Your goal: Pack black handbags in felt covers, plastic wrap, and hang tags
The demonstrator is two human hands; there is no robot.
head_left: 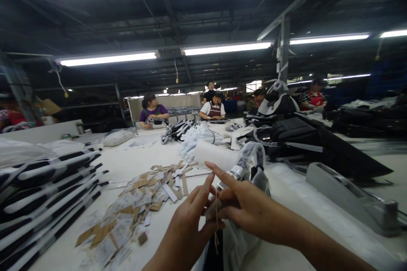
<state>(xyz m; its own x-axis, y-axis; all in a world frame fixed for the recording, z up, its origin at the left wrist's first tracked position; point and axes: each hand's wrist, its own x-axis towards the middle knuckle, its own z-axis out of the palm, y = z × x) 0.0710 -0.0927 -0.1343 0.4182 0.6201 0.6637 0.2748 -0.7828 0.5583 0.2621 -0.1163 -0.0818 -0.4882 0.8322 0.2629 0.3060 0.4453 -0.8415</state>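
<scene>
In front of me, my left hand (187,224) and my right hand (248,203) come together, fingertips nearly meeting. Between them is a small greyish-brown hang tag (212,210), pinched by both hands and partly covered by the fingers. A thin pale string (216,228) hangs down across it, its lower end loose. Just behind and below my hands stands a dark bag (213,254) with clear plastic over it. Its handle (254,152) is wrapped in plastic and arches up beyond my right hand. A metal buckle (234,172) shows near my right fingers.
Loose tags and cards (127,209) lie spread on the white table (111,165). Stacked wrapped black-and-white pieces (47,203) stand at left. A white roll (216,155) lies ahead, black bags (292,135) and a grey tool (349,199) at right. Several people sit beyond.
</scene>
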